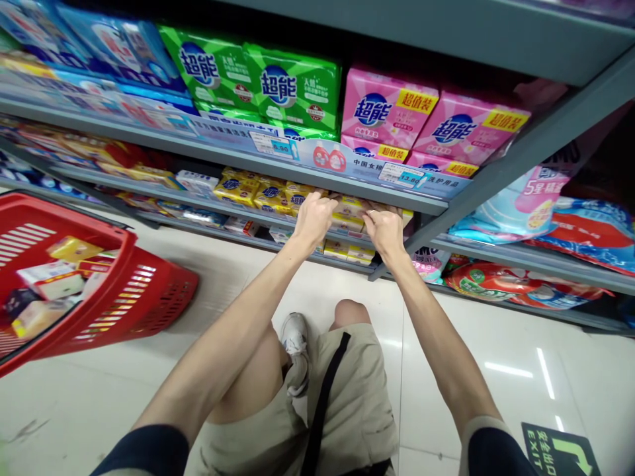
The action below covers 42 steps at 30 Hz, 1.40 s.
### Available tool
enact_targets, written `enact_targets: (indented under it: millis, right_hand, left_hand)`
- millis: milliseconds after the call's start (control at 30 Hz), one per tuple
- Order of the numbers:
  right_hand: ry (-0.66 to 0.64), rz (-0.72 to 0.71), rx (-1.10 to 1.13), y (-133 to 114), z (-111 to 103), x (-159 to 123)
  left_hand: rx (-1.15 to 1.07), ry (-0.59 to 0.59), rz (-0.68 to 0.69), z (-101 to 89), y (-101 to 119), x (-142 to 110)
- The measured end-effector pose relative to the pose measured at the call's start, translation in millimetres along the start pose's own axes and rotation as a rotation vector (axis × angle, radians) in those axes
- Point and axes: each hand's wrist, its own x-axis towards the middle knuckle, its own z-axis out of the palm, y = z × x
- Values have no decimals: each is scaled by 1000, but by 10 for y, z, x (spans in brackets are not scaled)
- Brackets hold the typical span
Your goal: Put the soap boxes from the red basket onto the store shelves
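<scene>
My left hand point(315, 217), fingers curled, reaches into the middle shelf at a row of pale yellow soap packs point(349, 207). Close by on its right, my right hand point(385, 228) is bent round the same row, thumb and fingers drawn together at the packs. Both sets of fingertips are partly hidden, so the exact grip on each pack is unclear. Just left of my left hand lie brighter yellow soap packs point(272, 196) with blue logos.
A red shopping basket point(163, 291) with several boxes and packs stands on the floor at left. Green soap packs point(292, 86) and pink soap packs point(387, 109) fill the shelf above. A slanting grey post point(510, 158) stands right of my hands, beside detergent bags point(590, 231).
</scene>
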Motion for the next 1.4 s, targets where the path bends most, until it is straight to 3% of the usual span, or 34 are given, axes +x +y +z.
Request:
enact_targets:
  millis: [300, 433, 633, 700, 967, 1400]
  right_hand:
    - [34, -45, 243, 102, 96, 42]
    - [10, -77, 144, 103, 1, -5]
    - [-77, 89, -152, 139, -221, -133]
    - [-100, 113, -168, 170, -235, -147]
    - [-110, 128, -119, 264, -227, -151]
    - [-93, 80, -164, 258, -247, -199]
  left_hand:
    - [-63, 47, 41, 23, -38, 2]
    - [-73, 39, 45, -7, 39, 23]
    - [1, -273, -4, -20, 255, 155]
    - [41, -319, -27, -14, 302, 209]
    - [95, -362, -13, 43, 347, 300]
    - [8, -316, -30, -5, 363, 297]
